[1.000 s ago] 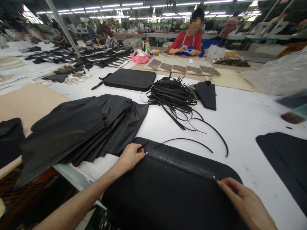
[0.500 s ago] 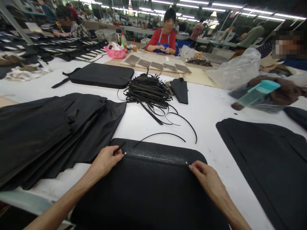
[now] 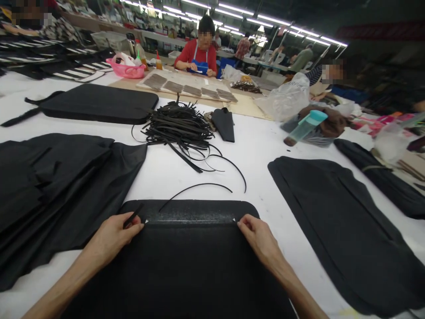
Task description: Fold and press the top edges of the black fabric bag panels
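A large black panel [image 3: 186, 266] with rounded corners lies at the near edge, a shiny line [image 3: 189, 221] running across its upper part. My left hand [image 3: 114, 235] pinches at the left end of that line, beside a small white tip; a short black strip [image 3: 133, 215] pokes up between its fingers. At the line's right end, my right hand [image 3: 260, 237] is closed with thumb and forefinger together near another white tip. What its fingertips hold is too small to name. A thin curved black strip [image 3: 199, 184] rests across the panel's far edge.
Beyond the panel sits a pile of black strips [image 3: 181, 124]. Black sheets [image 3: 73, 177] lie left, a black padded piece [image 3: 99, 104] behind them. At right are another black panel [image 3: 345, 221] and a teal-capped bottle [image 3: 307, 126]. A person in red [image 3: 195, 53] sits across the table.
The view has turned right, so most things appear further left. Both hands stay at the ends of the shiny line, with their fingers still closed.
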### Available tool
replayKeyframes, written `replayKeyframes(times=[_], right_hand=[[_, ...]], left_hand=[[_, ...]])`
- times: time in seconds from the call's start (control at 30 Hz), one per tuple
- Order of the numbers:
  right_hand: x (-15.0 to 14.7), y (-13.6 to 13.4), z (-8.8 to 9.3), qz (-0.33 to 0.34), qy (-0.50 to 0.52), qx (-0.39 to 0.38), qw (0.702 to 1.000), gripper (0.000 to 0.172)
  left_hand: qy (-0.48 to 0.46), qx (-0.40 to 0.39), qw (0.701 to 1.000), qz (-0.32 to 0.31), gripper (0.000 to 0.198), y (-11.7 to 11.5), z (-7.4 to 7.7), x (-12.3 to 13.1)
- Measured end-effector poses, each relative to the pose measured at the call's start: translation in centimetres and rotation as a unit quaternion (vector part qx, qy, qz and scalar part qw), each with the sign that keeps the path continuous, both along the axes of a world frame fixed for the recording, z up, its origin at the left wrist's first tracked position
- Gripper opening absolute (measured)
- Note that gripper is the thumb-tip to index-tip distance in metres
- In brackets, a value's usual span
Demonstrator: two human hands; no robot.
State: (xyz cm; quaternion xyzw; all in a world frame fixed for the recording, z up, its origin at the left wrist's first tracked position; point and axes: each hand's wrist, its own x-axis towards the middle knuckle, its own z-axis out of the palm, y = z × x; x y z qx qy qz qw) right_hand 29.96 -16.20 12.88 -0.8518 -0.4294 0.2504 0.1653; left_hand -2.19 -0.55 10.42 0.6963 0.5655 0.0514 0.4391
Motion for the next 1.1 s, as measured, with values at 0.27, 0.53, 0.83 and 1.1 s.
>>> replayKeyframes(times=[0.27,0.53,0.83,1.1], right_hand=[[-0.2,0.1,0.1,0.009,-0.034,-0.007,0.999,0.026],[0.0,0.1,-0.6,0.014,-0.040,-0.045,0.998,0.028],[0.6,-0.3,-1.8,0.027,-0.062,-0.048,0.997,0.025],[-0.9,-0.5,-1.2,0.048,-0.143,-0.053,0.987,0.018]], left_hand=[[-0.013,0.012,1.000,-0.002,0.030,0.0,-0.3,-0.1],[-0.026,0.038,0.999,0.011,0.021,-0.3,0.3,0.4],[0.076,0.123,0.989,-0.007,0.010,-1.1,1.3,0.8],[0.172,0.152,0.973,-0.011,0.007,-1.9,1.9,0.9]])
